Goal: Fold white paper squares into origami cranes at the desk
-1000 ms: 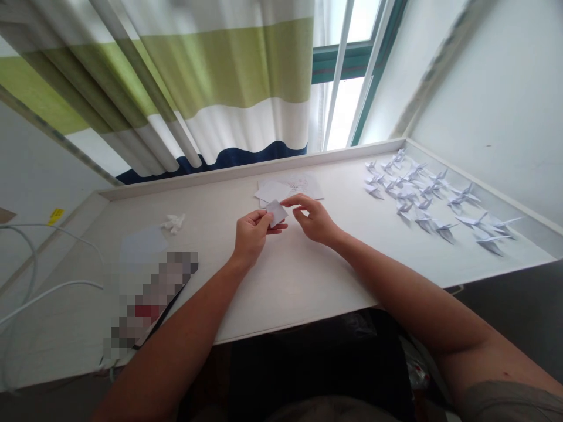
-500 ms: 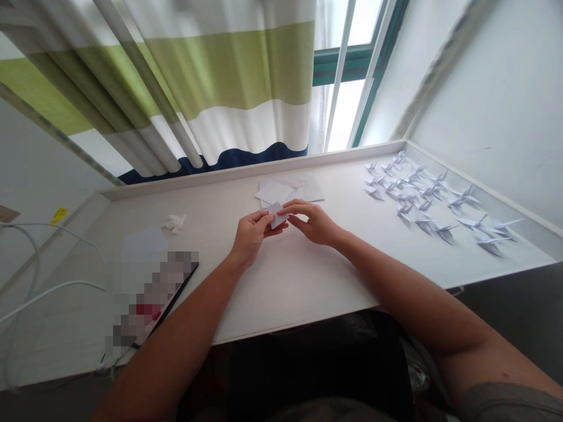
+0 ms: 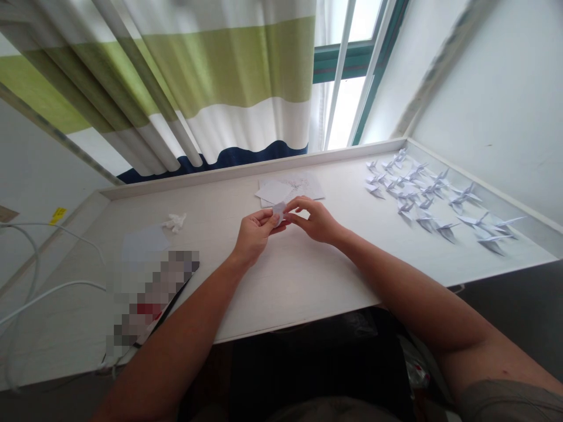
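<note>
Smooth whitish surface (image 3: pixel 299 287) bears angular white paper cranes (image 3: pixel 446 231); I see the left hand (image 3: pixel 254 237) pinching small white paper (image 3: pixel 278 211), right hand (image 3: pixel 321 221) by its edge, grip too unclear to tell.

Small white paper (image 3: pixel 278 209) pinched in my left hand (image 3: pixel 255 234)
Tilted, partly hidden, its edge at my right hand (image 3: pixel 320 221)
</note>
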